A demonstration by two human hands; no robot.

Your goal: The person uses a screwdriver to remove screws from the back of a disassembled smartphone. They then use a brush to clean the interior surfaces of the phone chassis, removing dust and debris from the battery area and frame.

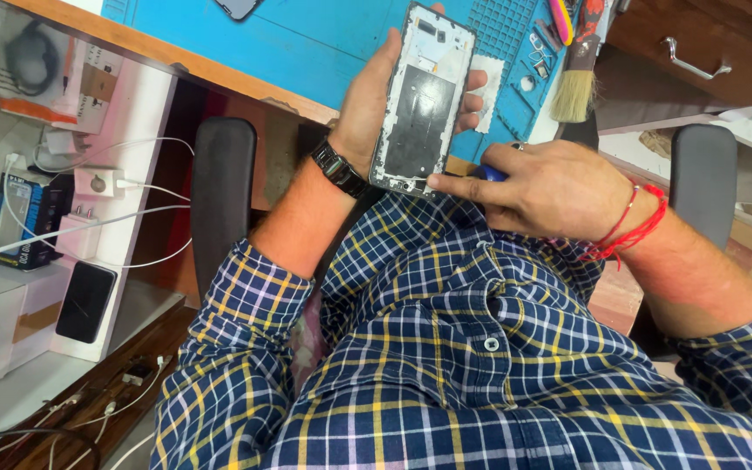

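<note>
Left grip (376,96) wrapped round opened phone frame (421,100), right grip (541,187) pinching blue tool (486,173) at its lower edge; back already off, insides exposed, work midway.

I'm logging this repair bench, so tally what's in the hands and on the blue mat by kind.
Opened phone frames: 1, in the left hand
Blue-handled tools: 1, in the right hand
Brushes: 1
Dark phones at the mat's top edge: 1
Total: 4

Left of the white shelf unit (145,113): dark blue rectangular carton (19,222), upright. Leaning on its base, black glossy phone screen (85,302). At its top, white-orange printed packet (50,74).
</note>
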